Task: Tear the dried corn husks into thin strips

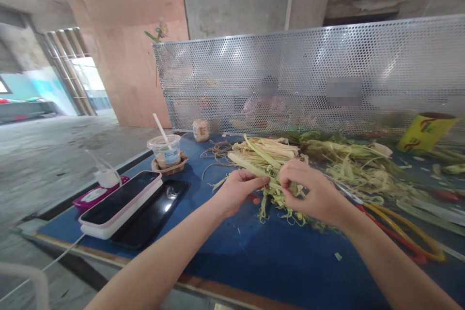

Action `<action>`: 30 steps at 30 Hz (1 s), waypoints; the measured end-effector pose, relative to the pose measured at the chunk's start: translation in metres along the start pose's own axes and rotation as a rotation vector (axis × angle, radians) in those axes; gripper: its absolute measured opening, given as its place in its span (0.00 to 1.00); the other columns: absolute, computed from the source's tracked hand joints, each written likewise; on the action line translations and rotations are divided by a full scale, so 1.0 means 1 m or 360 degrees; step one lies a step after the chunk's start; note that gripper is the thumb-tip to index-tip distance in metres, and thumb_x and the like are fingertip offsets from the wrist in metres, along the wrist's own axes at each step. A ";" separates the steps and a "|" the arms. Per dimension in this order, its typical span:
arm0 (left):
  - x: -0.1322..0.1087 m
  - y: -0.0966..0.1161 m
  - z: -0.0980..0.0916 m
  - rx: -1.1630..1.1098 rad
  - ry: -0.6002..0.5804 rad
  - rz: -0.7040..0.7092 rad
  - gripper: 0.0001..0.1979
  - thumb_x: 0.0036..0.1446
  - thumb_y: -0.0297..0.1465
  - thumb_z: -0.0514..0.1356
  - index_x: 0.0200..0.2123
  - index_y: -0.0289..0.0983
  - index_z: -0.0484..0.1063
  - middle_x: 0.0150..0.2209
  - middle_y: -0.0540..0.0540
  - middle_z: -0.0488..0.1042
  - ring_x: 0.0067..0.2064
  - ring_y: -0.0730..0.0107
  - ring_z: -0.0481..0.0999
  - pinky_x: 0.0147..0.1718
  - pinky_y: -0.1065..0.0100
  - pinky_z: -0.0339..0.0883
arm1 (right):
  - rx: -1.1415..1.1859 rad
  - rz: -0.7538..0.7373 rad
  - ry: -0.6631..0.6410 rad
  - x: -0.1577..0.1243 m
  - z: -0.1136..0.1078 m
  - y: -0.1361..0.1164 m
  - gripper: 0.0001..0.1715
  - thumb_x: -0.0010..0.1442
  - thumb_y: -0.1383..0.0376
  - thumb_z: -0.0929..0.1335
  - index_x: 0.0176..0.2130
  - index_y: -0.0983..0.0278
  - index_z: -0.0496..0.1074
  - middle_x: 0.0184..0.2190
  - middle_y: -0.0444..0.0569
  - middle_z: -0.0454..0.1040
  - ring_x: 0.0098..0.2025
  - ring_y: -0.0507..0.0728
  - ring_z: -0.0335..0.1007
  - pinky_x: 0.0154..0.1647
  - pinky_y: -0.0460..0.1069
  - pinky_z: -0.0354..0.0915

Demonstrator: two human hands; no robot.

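Note:
Over the front of a bundle of pale green and yellow corn husks (pixel 279 147), both hands work close together. My left hand (pixel 238 191) is closed, thumb and forefinger pinching a pale green husk strip (pixel 274 185). To its right, my right hand (pixel 312 186) pinches near the same strip's other end, its fingers curled. Thin curly shreds (pixel 267 208) hang below the fingers onto the blue tabletop (pixel 240 256). The exact fingertip contact is partly hidden.
Loose husks (pixel 356 169) and scissors with red and yellow handles (pixel 410 232) lie right. Left are a lidded cup (pixel 169 152), two phones (pixel 121 198) and twine (pixel 218 150). A perforated metal screen (pixel 225 72) and yellow tube (pixel 425 131) stand behind; a person shows dimly through the screen.

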State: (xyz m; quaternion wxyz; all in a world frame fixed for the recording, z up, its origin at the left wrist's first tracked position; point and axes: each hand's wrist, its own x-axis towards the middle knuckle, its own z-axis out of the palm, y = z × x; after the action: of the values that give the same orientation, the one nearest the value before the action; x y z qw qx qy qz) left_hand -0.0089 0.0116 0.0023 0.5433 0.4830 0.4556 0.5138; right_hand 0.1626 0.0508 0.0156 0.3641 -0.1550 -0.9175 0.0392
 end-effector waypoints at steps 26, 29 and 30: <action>0.000 -0.001 -0.002 -0.0115 -0.0169 -0.0001 0.14 0.36 0.34 0.67 0.27 0.30 0.75 0.26 0.46 0.72 0.26 0.76 0.67 0.22 0.72 0.62 | -0.0339 0.0006 -0.0148 0.000 0.007 0.003 0.04 0.54 0.69 0.63 0.28 0.62 0.62 0.29 0.44 0.66 0.34 0.53 0.61 0.41 0.53 0.50; -0.001 0.002 -0.004 -0.0169 -0.0178 0.0003 0.14 0.35 0.31 0.67 0.30 0.32 0.75 0.26 0.47 0.74 0.23 0.78 0.69 0.24 0.72 0.64 | -0.0342 0.0043 -0.0034 -0.001 0.005 0.005 0.04 0.54 0.65 0.64 0.29 0.62 0.62 0.30 0.45 0.67 0.34 0.54 0.61 0.42 0.54 0.51; -0.001 0.002 -0.004 -0.0180 -0.0163 -0.0002 0.14 0.35 0.30 0.67 0.30 0.32 0.75 0.25 0.48 0.74 0.21 0.79 0.68 0.23 0.72 0.64 | -0.0325 0.0070 0.0018 -0.001 0.003 0.004 0.05 0.54 0.62 0.65 0.31 0.61 0.62 0.30 0.45 0.67 0.35 0.54 0.61 0.42 0.53 0.53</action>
State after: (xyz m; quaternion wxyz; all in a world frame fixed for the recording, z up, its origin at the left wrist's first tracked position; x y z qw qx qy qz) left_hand -0.0132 0.0110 0.0043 0.5926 0.4768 0.3979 0.5130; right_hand 0.1624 0.0545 0.0117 0.3505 -0.2116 -0.9111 -0.0474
